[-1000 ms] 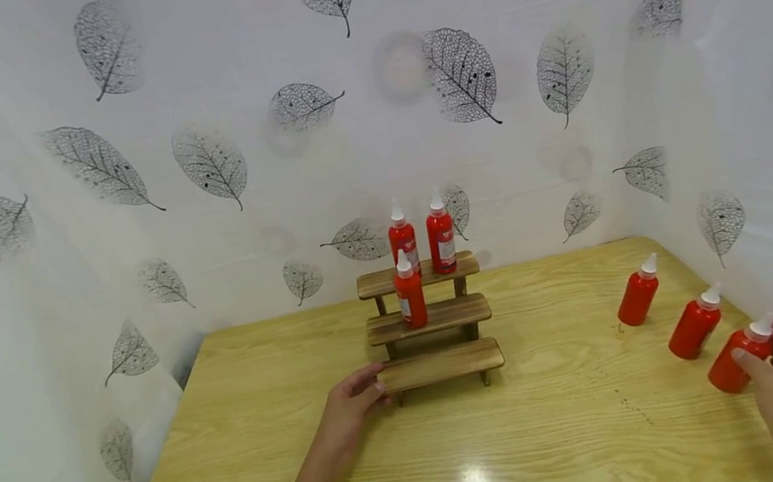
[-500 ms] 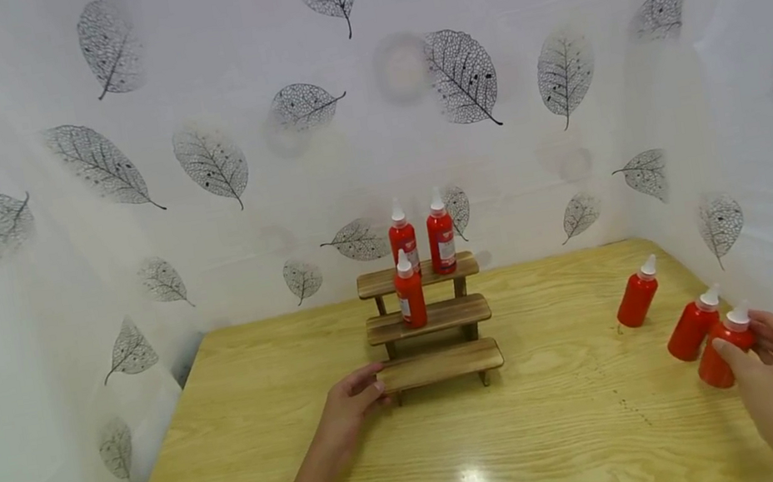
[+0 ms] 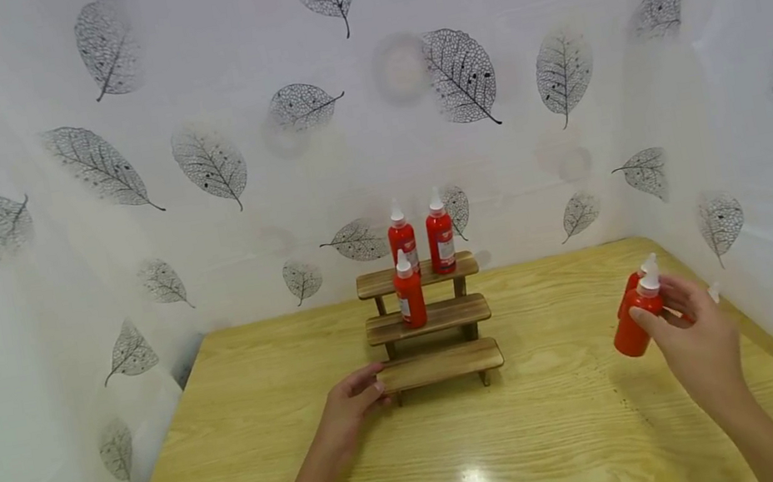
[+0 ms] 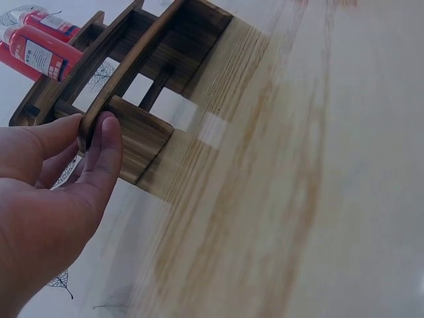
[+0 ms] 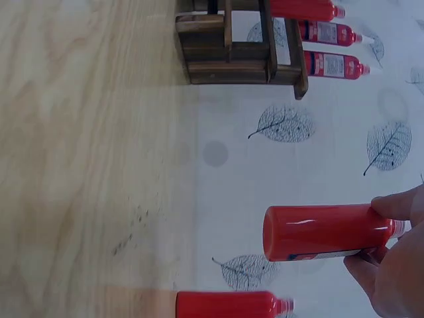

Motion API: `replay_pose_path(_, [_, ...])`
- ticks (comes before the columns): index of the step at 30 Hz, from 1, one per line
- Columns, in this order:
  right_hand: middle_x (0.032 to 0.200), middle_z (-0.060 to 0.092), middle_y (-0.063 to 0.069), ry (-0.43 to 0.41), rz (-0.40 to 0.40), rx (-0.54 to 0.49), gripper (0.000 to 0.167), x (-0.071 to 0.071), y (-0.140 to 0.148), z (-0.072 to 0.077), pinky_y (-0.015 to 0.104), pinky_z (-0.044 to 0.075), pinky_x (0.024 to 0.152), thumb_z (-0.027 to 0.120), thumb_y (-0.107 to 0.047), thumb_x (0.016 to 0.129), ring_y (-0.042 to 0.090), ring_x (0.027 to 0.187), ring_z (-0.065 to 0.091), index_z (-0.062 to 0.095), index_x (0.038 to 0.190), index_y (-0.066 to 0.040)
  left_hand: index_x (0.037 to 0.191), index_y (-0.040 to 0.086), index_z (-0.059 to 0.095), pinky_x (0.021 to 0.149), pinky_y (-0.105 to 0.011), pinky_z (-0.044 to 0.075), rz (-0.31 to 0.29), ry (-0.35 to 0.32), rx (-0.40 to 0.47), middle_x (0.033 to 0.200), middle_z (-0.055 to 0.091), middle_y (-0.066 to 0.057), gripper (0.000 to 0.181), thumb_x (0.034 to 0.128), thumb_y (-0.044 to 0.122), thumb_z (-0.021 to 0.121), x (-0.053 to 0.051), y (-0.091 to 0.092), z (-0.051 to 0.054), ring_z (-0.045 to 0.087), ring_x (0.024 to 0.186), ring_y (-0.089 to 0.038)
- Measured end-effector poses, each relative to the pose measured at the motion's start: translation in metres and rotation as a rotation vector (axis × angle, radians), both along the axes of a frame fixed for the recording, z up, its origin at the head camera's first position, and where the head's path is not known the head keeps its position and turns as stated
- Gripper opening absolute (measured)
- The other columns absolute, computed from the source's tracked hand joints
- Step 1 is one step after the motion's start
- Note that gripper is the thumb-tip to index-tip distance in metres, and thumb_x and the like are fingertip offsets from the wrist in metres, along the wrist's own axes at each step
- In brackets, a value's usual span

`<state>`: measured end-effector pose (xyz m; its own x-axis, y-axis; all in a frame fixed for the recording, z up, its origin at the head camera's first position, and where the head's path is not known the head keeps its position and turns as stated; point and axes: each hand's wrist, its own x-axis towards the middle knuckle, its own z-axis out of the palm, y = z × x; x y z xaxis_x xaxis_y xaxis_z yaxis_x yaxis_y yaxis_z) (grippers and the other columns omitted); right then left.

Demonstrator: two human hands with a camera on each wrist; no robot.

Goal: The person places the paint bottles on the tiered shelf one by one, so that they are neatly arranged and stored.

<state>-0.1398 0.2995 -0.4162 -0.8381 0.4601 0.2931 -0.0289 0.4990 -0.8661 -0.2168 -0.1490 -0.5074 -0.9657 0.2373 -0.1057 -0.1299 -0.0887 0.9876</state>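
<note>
Right hand (image 3: 700,343) grips a red bottle (image 3: 632,333), lifted, right of the wooden rack (image 3: 458,312). Left hand (image 3: 348,405) pinches the rack's bottom tier (image 3: 444,364), left end.

Wooden table (image 3: 552,425) with rack (image 3: 440,365), bottles (image 5: 225,305)

Left forearm (image 3: 322,472) slants forward and inward, and there's the left hand (image 3: 351,402) at the end of it, thumb (image 3: 369,398) and fingers (image 3: 362,375) in a pinch; over on the other side, well apart, the right forearm (image 3: 763,426) leans forward and inward too, the right hand (image 3: 701,339) up in the air, its thumb on the inner side, fingers curled opposite in a grip
</note>
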Motion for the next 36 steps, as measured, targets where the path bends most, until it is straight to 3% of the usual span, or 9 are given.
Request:
replay_pose_path(4, [0.138,0.058,0.013,0.019,0.090,0.023,0.062,-0.015,-0.025,0.008,0.000,0.047,0.084,0.073,-0.028,0.094,-0.008,0.107,0.055,0.047,0.149,-0.013,0.140,-0.007,0.052,0.091,-0.029,0.059,-0.001,-0.001,-0.002,0.122,0.057,-0.013,0.044,0.0987,0.003,0.061,0.000,0.000,0.000,0.066,0.095,-0.017])
replay_pose_path(8, [0.138,0.059,0.013,0.049,0.200,0.028,0.062,-0.030,-0.053,0.013,0.002,0.047,0.088,0.072,-0.030,0.095,0.014,0.119,0.061,0.047,0.148,-0.012,0.140,-0.006,0.053,0.090,-0.029,0.059,0.009,-0.008,0.002,0.121,0.057,-0.012,0.043,0.0984,0.003,0.062,0.000,0.000,0.000,0.067,0.094,-0.016])
replay_pose_path(11, [0.136,0.060,0.013,0.096,0.282,0.008,0.059,-0.042,-0.073,0.016,0.004,0.048,0.090,0.073,-0.026,0.094,0.028,0.123,0.060,0.049,0.146,-0.010,0.140,-0.007,0.053,0.091,-0.029,0.059,0.012,-0.006,0.011,0.122,0.057,-0.013,0.044,0.0984,0.003,0.062,0.001,0.000,0.001,0.067,0.094,-0.016])
replay_pose_path(15, [0.133,0.061,0.015,0.146,0.361,-0.020,0.057,-0.057,-0.097,0.019,0.004,0.048,0.090,0.074,-0.020,0.094,0.032,0.121,0.061,0.050,0.143,-0.007,0.140,-0.008,0.052,0.091,-0.029,0.059,0.011,-0.002,0.021,0.122,0.057,-0.012,0.044,0.0988,0.003,0.061,0.002,0.000,0.001,0.065,0.096,-0.016])
replay_pose_path(21, [0.130,0.062,0.017,0.183,0.424,-0.060,0.054,-0.077,-0.123,0.023,0.010,0.052,0.092,0.075,-0.013,0.092,0.032,0.119,0.062,0.052,0.140,-0.004,0.140,-0.008,0.051,0.091,-0.029,0.060,0.009,-0.009,0.028,0.114,0.057,-0.008,0.044,0.0989,0.001,0.061,0.001,0.000,0.000,0.064,0.096,-0.015])
replay_pose_path(29, [0.129,0.063,0.020,0.219,0.456,-0.069,0.053,-0.095,-0.146,0.028,0.045,0.056,0.099,0.076,-0.005,0.090,0.035,0.118,0.063,0.053,0.138,0.000,0.140,-0.010,0.050,0.090,-0.028,0.060,0.013,-0.002,0.039,0.118,0.057,-0.010,0.044,0.0992,0.002,0.060,0.002,0.001,0.003,0.064,0.096,-0.014])
replay_pose_path(36, [0.129,0.063,0.019,0.231,0.474,-0.051,0.053,-0.110,-0.158,0.025,0.047,0.057,0.098,0.076,-0.007,0.090,0.035,0.118,0.063,0.053,0.137,-0.003,0.140,-0.011,0.050,0.089,-0.027,0.060,0.010,0.009,0.036,0.122,0.058,-0.011,0.044,0.0990,0.002,0.061,0.003,0.002,0.004,0.067,0.094,-0.014])
